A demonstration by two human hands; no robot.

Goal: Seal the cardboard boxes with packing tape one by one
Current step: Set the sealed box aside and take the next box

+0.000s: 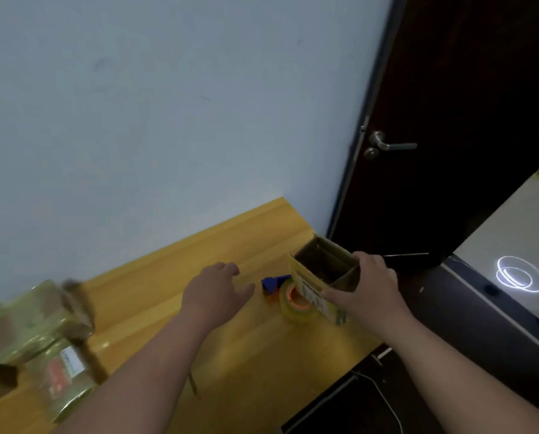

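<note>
Head view: our right hand [366, 289] grips the open cardboard box [323, 277] at center right, label text unreadable. It sits against the tape roll [296, 303] on the yellow table [230, 355]. Left hand [213, 292] hovers, fingers relaxed. Taped boxes [40, 336] lower left, blurred.

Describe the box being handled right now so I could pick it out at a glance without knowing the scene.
On the yellow table, look to its far right corner by the dark door. The open cardboard box there is gripped by the right hand, just behind the tape roll. Unlike the taped boxes stacked at the left edge, its top is open.
</note>
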